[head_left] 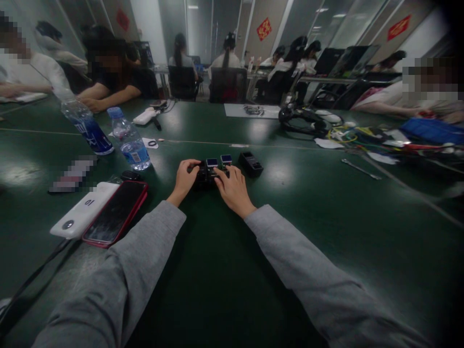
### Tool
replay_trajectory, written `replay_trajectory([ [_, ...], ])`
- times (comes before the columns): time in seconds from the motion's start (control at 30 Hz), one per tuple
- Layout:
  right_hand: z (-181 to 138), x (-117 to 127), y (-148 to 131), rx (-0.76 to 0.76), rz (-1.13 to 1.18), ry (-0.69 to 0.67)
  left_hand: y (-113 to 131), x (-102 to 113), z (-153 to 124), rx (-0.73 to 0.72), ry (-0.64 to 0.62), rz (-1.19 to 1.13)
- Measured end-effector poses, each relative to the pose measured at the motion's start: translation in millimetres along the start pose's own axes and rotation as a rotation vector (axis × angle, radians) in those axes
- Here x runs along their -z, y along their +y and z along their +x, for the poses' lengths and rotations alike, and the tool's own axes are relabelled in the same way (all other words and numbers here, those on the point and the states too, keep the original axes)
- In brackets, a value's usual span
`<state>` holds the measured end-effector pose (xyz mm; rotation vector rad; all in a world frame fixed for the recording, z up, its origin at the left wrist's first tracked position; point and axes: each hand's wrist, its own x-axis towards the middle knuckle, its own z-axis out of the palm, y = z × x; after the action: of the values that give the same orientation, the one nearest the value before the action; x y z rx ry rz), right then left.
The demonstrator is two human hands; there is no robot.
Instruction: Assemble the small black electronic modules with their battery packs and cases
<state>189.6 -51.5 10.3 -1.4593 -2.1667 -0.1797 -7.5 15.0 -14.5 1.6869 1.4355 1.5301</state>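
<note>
Both my arms reach forward over the green table to a small black device [206, 180], partly covered by my fingers. My left hand [185, 180] is closed around its left end, thumb and forefinger bent over the edge. Over its right side lies my right hand [234, 187], closed on it, with the thumb and fingertips on top. Two small modules with dark screens, a left one [212, 163] and a right one [226, 159], stand just behind my fingertips. To the right of my right hand rests a black boxy device [250, 164], apart from it.
Left of my arms are a red-cased phone [115, 212], a white power bank [85, 208], a clear water bottle [130, 142] and a blue-labelled bottle [89, 125]. A wrench [361, 169] and tangled cables [362, 133] lie right. People sit around the table.
</note>
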Motion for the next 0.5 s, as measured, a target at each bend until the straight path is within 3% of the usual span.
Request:
replay_trajectory([
  [0.5, -1.0, 1.1, 0.9, 0.003, 0.019, -0.01, -1.7, -0.4, -0.5, 0.028, -0.006, 0.002],
])
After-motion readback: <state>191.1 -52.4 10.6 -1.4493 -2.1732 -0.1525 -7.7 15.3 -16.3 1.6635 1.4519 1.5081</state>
